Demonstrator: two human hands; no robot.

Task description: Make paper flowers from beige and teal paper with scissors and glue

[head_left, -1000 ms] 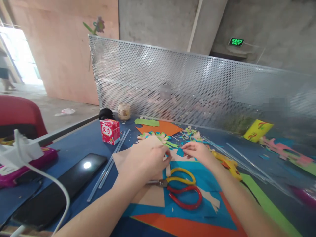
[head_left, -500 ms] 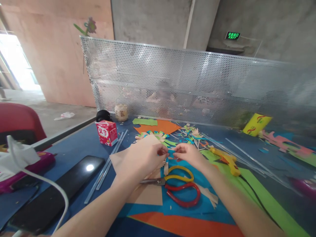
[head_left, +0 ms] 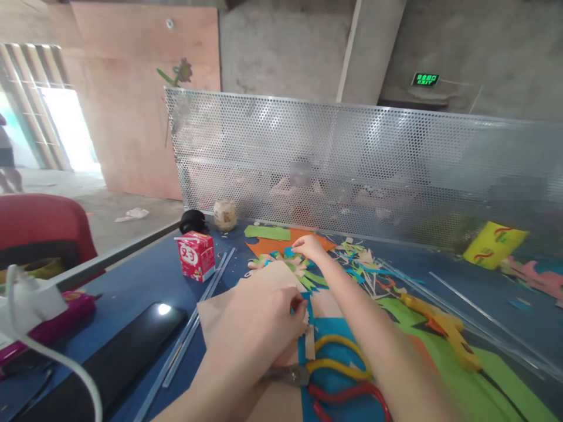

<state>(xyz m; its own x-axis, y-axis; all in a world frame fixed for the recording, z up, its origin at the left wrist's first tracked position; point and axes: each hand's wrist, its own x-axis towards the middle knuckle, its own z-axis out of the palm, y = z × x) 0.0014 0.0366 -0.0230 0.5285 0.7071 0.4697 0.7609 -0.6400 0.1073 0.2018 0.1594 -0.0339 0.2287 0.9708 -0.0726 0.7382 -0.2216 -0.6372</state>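
1. Bare concrete walls and a plywood panel stand behind a long blue work table (head_left: pixel 145 275), which is backed by a perforated silver metal screen (head_left: pixel 360 170) running its full width.
2. Sheets of coloured craft foam cover the near part of the table: a lime green sheet (head_left: pixel 488 375) to the right, a tan sheet (head_left: pixel 220 310) under the left forearm, and an orange sheet (head_left: pixel 268 245) at the far edge by the screen.
3. A black smartphone (head_left: pixel 109 363) lies face up on the left, with clear glue sticks (head_left: pixel 193 325) lying beside it.
4. A yellow hot-glue gun (head_left: pixel 444 328) rests on the green sheet, and scissors with yellow and red handles (head_left: pixel 338 375) lie near the bottom edge, just beside the left wrist.
5. A small red drink carton (head_left: pixel 196 256) stands upright near the glue sticks.
6. The left hand (head_left: pixel 264 319) is curled nearly closed, its thumb and fingers pinching a small blue foam scrap (head_left: pixel 307 305) just above the tan sheet.
7. The right hand (head_left: pixel 310 247) is stretched far forward, fingers bent down onto a fringed paper flower of tan, blue and green strips (head_left: pixel 285 265) lying before the orange sheet; whether it grips it or only touches it cannot be told.
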